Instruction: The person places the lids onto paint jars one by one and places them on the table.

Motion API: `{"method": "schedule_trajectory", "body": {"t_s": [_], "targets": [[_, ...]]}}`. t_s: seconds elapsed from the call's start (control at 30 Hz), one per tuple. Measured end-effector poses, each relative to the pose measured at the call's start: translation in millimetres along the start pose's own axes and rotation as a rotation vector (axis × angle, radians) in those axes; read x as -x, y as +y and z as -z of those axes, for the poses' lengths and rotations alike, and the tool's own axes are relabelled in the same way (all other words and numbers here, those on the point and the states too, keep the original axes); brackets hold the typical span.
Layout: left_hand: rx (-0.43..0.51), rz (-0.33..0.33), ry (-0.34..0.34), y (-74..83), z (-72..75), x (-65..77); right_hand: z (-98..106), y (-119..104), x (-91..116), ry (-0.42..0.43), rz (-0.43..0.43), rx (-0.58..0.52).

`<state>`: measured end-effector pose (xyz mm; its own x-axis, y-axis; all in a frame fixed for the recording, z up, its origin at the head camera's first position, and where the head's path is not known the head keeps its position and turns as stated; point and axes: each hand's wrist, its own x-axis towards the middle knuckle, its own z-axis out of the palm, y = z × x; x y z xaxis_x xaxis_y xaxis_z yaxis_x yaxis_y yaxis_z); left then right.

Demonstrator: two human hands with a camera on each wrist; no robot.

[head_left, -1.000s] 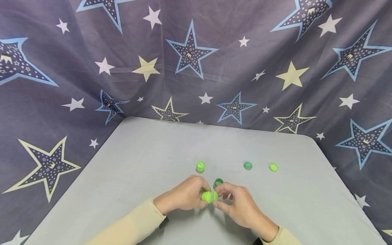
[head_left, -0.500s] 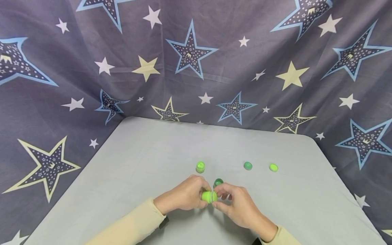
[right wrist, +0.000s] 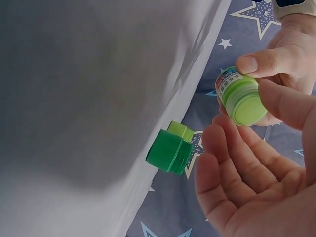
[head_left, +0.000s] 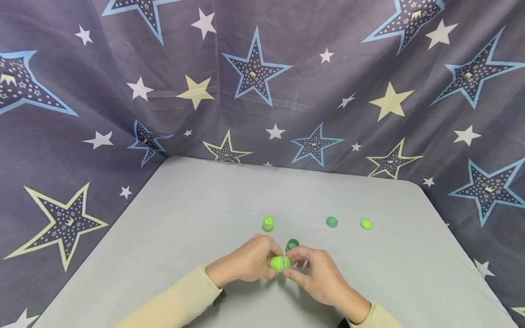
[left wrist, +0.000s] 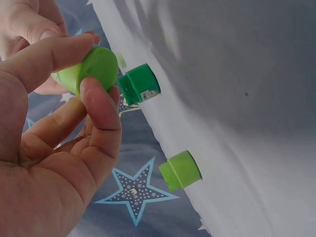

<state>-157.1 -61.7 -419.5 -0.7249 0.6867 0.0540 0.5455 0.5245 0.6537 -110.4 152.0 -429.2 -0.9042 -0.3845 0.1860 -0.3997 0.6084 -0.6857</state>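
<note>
My left hand [head_left: 256, 258] grips a small lime-green paint jar [head_left: 276, 263] lying sideways, a printed label [right wrist: 228, 81] on its side. The jar's round lime lid [right wrist: 249, 109] faces right. There my right hand [head_left: 317, 275] pinches the lid's edge between thumb and fingertips, its other fingers loosely bent below. Just behind the hands stands a dark green paint jar [left wrist: 141, 85], capless, its threaded neck showing. Farther back to the left is another lime jar [head_left: 268, 223], also capless, with its neck [left wrist: 169, 177] bare.
On the grey-white tabletop [head_left: 205, 196] behind my right hand lie a dark green lid [head_left: 332, 222] and, farther right, a lime lid [head_left: 366, 224]. A dark curtain [head_left: 262, 123] with stars hangs along the back and sides of the table.
The lid end of the held jar and my right fingertips have shifted slightly left, closer to my left hand. The standing jars and loose lids have stayed put.
</note>
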Motion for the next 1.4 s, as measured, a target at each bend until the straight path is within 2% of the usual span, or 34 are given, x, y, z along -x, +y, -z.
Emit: {"method": "schedule_trajectory", "body": {"t_s": [0.3,0.7,0.83,0.93,1.2,1.4], "targets": [[-0.004,0.005,-0.003,0.8,-0.7,-1.0,-1.5,1.4,-1.4,0.005,-0.005,0.006],[-0.001,-0.001,0.0,1.2,-0.9,-1.3,-0.4,1.1,-3.0,-0.047,-0.121,0.03],[-0.006,-0.004,0.006,1.4,-0.7,-0.9,1.2,0.9,-2.4,-0.023,-0.138,0.03],[-0.006,-0.001,0.008,1.0,-0.5,-0.7,1.6,1.0,-2.1,0.012,-0.117,0.018],[-0.003,-0.022,0.003,0.1,-0.4,-1.3,-3.1,5.8,2.3,0.102,0.078,-0.012],[-0.012,-0.027,0.012,-0.2,0.6,-1.4,-3.3,5.7,2.8,0.085,0.096,-0.01]]}}
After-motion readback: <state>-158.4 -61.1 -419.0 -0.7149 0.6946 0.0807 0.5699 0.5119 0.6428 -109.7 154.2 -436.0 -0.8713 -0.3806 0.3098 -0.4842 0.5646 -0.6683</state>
